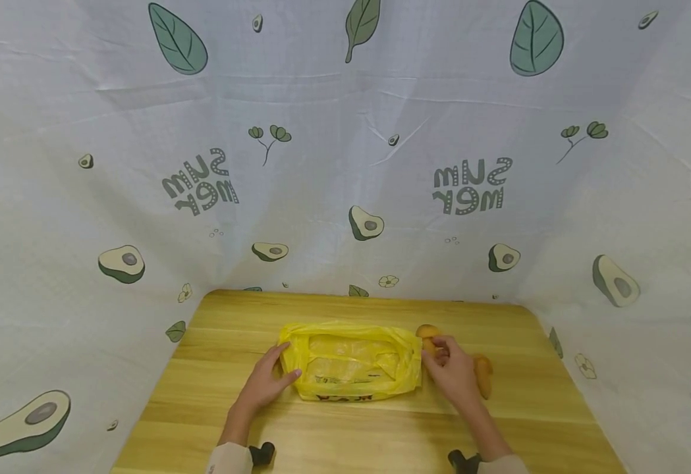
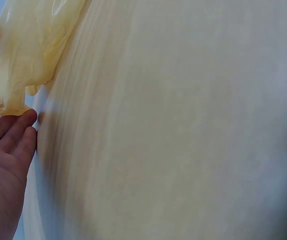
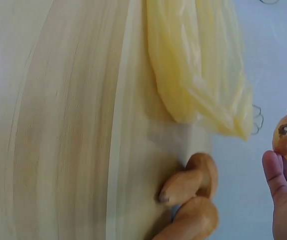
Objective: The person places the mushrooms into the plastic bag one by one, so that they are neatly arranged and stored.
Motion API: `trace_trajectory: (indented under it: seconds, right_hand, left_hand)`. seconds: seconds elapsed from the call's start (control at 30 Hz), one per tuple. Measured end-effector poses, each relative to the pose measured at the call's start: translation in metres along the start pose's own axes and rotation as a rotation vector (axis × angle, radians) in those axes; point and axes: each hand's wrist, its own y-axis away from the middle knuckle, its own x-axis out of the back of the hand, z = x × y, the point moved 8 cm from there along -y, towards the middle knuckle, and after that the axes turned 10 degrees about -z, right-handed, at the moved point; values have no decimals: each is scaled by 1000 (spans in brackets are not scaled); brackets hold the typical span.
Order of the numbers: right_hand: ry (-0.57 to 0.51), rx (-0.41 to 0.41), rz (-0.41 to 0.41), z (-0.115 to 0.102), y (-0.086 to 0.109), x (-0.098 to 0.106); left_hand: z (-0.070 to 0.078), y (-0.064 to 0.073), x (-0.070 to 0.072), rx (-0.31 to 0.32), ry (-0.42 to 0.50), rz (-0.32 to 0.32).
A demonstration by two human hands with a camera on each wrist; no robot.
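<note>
A crinkled yellow plastic bag (image 1: 354, 390) lies on its side on the wooden table, its wide mouth facing up toward me. At its left end rests my left hand (image 1: 263, 385), thumb and fingers spread and touching the film; the left wrist view shows fairly straight fingers (image 2: 21, 132) beside the bag's corner. Just past the right end, my right hand (image 1: 453, 372) pinches an orange-brown mushroom (image 1: 427, 331) between thumb and fingers. In the right wrist view, the dark-spotted end of this mushroom (image 3: 284, 136) points at the camera, clear of the bag.
Other orange-brown mushrooms (image 1: 483, 376) lie on the table to the right, just beyond my right hand; the right wrist view shows them close together. Around the wooden table (image 1: 357, 434) hangs a white curtain (image 1: 315, 197) printed with avocados and leaves, right behind its back edge.
</note>
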Motion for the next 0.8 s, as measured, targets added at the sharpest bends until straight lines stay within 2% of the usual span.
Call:
trace_trajectory:
  seconds: [0.1,0.3,0.8]
  right_hand:
    - [-39,7,-19,-7,-1,-9]
    - [-29,-11,-48,-18,-4,-22]
    - [-85,25,-44,-35,-8,-53]
  left_hand:
    - [1,1,0,1,9,3]
    - [1,1,0,5,14,10]
    - [0,2,0,-7,16,26]
